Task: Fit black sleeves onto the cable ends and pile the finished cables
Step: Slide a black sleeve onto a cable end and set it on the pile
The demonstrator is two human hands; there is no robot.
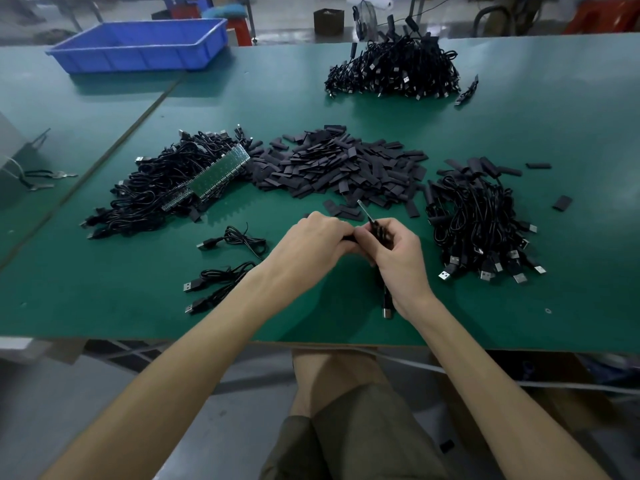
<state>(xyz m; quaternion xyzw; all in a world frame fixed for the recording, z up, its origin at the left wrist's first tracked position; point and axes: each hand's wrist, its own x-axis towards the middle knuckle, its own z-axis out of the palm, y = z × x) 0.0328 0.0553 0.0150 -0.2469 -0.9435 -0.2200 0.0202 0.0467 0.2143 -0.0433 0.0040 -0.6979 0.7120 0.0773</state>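
Meeting over the near middle of the green matte worktop (519, 133), both hands worked one thin black cable (387, 303). Forearms were bare and came in from the lower corners, converging with the wrists angled inward.

The left hand (317, 237) was palm down, knuckles up, with its fingers curled and its tips pinching a short dark part of the cable right against the right hand. Whether a sleeve sat under those fingers could not be told.

The right hand (398, 251) was curled round the looped cable. One stiff end poked up and away past its fingers, and a plug with a metal tip hung below the wrist, just above the worktop.

Flat, dull black rectangular sleeves (343, 168) lay in a wide loose heap just beyond the hands. Left of that heap, touching it, sat a tangled pile of glossy black cables (166, 188) with a long strip of green circuit boards (218, 174) lying diagonally on top.

Right of the hands was another cable pile (481, 223), its silver rectangular plugs fanned toward the near edge, with a few stray sleeves around it. A third pile (394, 69) sat far back on the right.

Some loose cables (239, 239) lay near the left forearm. A blue plastic tray (138, 60), rectangular with ribbed walls, stood at the far left.
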